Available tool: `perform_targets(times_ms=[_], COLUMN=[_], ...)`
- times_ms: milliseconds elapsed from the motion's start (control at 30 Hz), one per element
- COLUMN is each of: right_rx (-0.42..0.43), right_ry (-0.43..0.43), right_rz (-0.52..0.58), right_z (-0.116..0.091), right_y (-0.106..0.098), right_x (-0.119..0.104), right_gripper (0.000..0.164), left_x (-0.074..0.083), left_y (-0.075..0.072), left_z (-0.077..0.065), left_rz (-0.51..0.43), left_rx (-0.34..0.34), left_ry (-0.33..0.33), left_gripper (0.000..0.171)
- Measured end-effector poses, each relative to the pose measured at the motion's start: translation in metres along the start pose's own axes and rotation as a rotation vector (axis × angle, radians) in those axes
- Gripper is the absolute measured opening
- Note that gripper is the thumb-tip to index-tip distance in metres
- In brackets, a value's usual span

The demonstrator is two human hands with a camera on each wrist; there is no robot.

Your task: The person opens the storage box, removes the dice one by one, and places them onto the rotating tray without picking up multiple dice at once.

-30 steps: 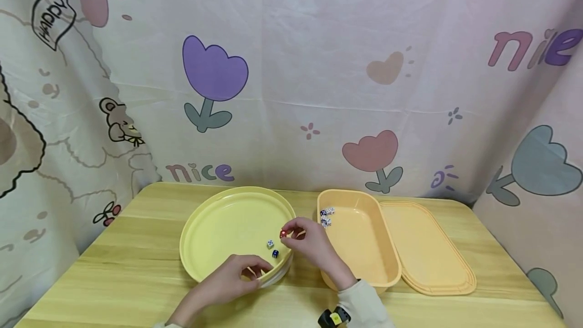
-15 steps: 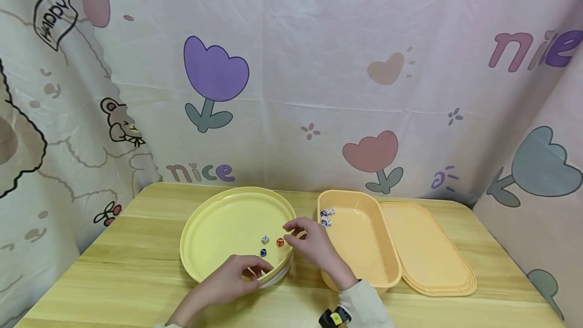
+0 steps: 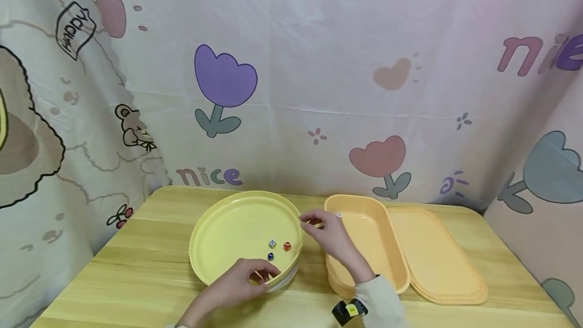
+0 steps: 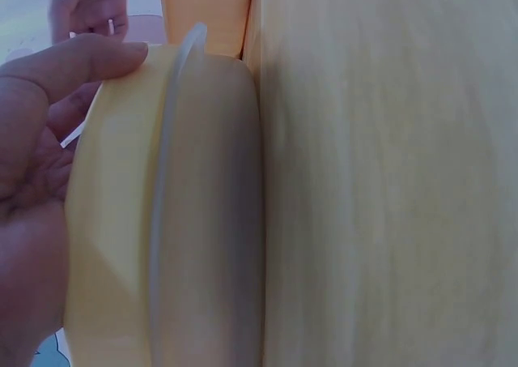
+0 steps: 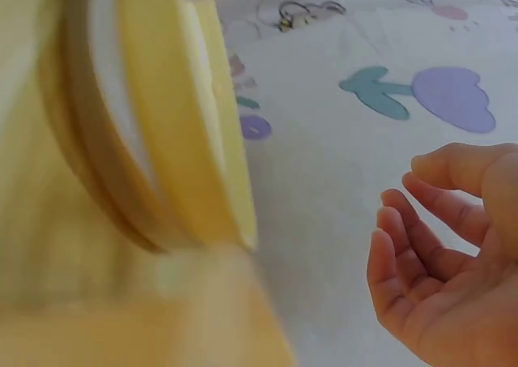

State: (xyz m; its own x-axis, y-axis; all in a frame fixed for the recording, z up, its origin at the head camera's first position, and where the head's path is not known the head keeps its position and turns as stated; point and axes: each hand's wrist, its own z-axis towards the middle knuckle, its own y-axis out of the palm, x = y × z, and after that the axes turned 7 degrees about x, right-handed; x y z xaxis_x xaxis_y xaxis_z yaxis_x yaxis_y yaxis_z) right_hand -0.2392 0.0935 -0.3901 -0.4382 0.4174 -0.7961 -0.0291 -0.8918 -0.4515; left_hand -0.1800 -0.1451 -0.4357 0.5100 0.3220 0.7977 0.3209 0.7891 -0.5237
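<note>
My left hand (image 3: 241, 280) holds the near right rim of a round yellow tray (image 3: 227, 234), its thumb on the outer wall in the left wrist view and its fingers over the rim. On the tray's floor lie a white die (image 3: 272, 243), a red die (image 3: 287, 246) and a dark blue die (image 3: 271, 256), close together near the right side. My right hand (image 3: 330, 232) hovers between the tray's right rim and an orange rectangular box (image 3: 369, 242). In the right wrist view its fingers (image 5: 396, 262) are loosely bent, with nothing between them and the thumb.
One white die (image 3: 338, 215) shows at the box's far left corner; my right hand covers the area beside it. An orange lid (image 3: 437, 257) lies flat to the right of the box. Behind the wooden table (image 3: 136, 257) hangs a printed curtain (image 3: 291, 65).
The red die has left my right fingers and sits in the tray, where the white and blue dice shifted slightly. My right hand has since moved right towards the box; the left stays at the rim.
</note>
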Motion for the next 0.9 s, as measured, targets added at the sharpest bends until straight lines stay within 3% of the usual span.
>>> perform_targets(times_ms=[200,367,700,900], right_rx=[0.051,0.065,0.072,0.079], right_ry=[0.062,0.135,0.361,0.426], right_rz=[-0.058,-0.052,-0.009,0.013], right_z=[0.026,0.037,0.048,0.043], right_y=[-0.036,-0.051,-0.050,-0.045], right_x=[0.004,0.029,0.079,0.103], right_gripper=[0.014,0.017,0.019,0.024], left_x=[0.000,-0.002,-0.005,-0.007], left_y=[0.001,0.002,0.002,0.004], left_z=[0.001,0.000,-0.002,-0.002], left_rz=[0.006,0.000,-0.014,0.001], left_rx=[-0.004,-0.008,-0.012,-0.005], left_ry=[-0.016,-0.008,-0.003,0.047], left_gripper=[0.023,0.022,0.023,0.023])
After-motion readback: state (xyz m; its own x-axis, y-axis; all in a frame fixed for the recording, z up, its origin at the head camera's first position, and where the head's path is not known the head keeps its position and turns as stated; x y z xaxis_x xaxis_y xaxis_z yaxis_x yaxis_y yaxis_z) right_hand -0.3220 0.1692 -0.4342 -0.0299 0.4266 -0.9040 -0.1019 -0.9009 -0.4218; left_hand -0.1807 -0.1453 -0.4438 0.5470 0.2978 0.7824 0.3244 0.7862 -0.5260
